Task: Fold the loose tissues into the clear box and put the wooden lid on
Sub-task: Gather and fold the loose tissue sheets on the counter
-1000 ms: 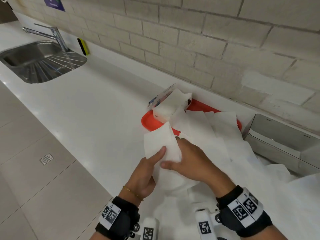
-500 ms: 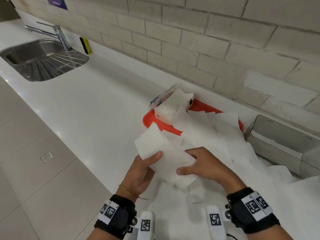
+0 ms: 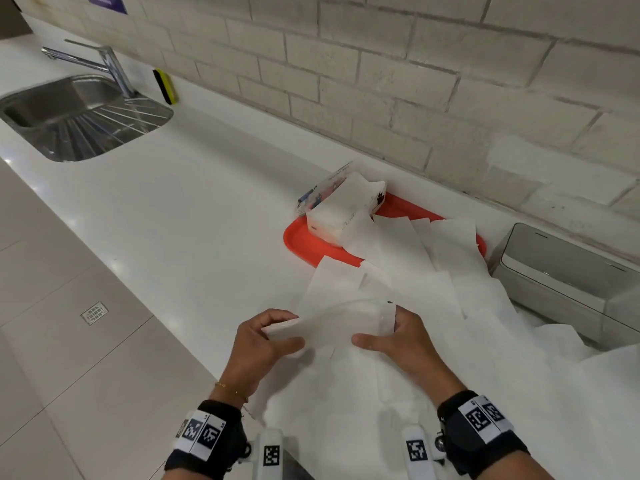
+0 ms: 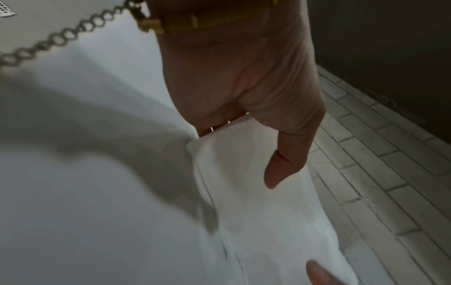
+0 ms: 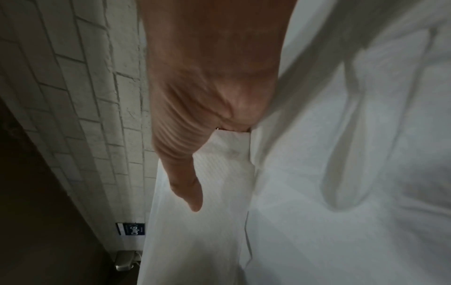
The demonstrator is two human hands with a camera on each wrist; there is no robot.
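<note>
Both hands holding one thin white tissue (image 3: 332, 322) stretched just above the white surface (image 3: 173, 216): left hand (image 3: 266, 344) pinching its left end, right hand (image 3: 398, 341) pinching its right end. More loose tissues (image 3: 433, 271) trailing back over a red tray (image 3: 304, 242). Clear box (image 3: 568, 278) beside the tray, against the wall, partly cut off.

Very light, limp, easily torn; best taken gently by corners or edges. Wooden lid not visible. Fingertips behind the sheet hidden, probably curled under it.
</note>
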